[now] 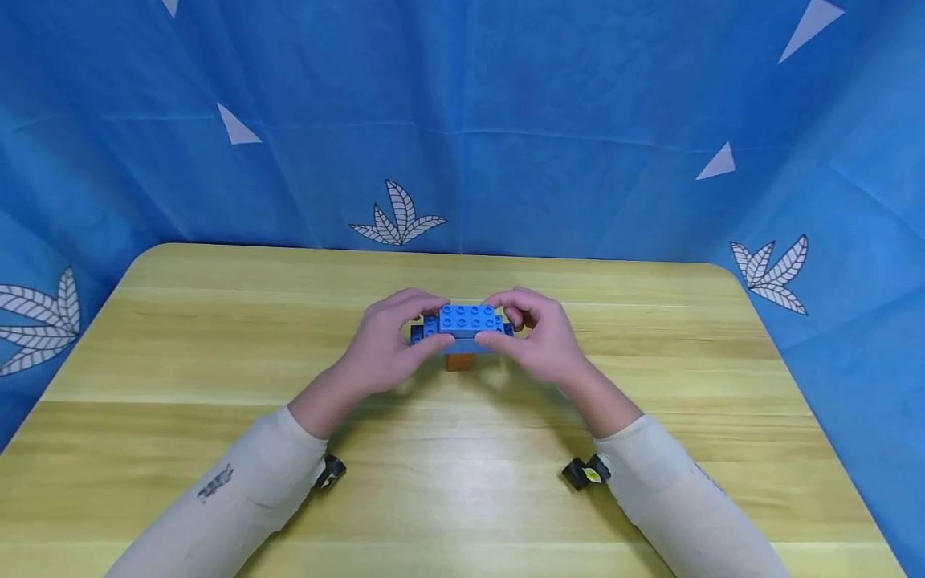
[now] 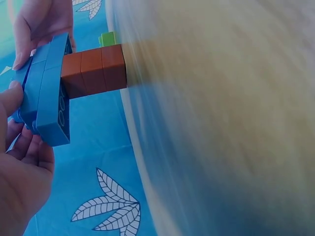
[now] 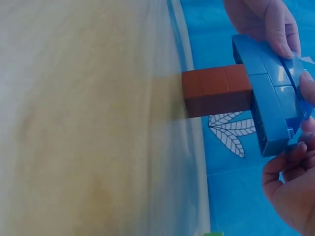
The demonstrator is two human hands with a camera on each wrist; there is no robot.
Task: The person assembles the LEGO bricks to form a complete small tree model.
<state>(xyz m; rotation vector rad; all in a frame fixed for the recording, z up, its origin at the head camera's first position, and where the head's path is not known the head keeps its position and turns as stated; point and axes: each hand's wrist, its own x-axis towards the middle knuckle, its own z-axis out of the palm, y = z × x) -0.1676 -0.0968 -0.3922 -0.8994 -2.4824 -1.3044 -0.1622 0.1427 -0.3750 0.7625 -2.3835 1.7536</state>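
A blue toy building brick (image 1: pixel 468 319) with studs sits at the top of a stepped stack of blue bricks (image 2: pixel 44 88). My left hand (image 1: pixel 383 341) pinches its left end, thumb in front and fingers behind. At the right end my right hand (image 1: pixel 542 341) holds the same brick in a like way. Below the blue layers stands a column of reddish-brown bricks (image 3: pixel 216 91), its foot on the table. A thin dark line shows under the top brick in the right wrist view; whether it is fully seated I cannot tell.
The wooden table (image 1: pixel 455 482) has a far edge in front of a blue curtain (image 1: pixel 462 96). A small green brick (image 2: pixel 107 39) shows beyond the brown column in the left wrist view. Black wrist devices (image 1: pixel 331 472) hang under both sleeves.
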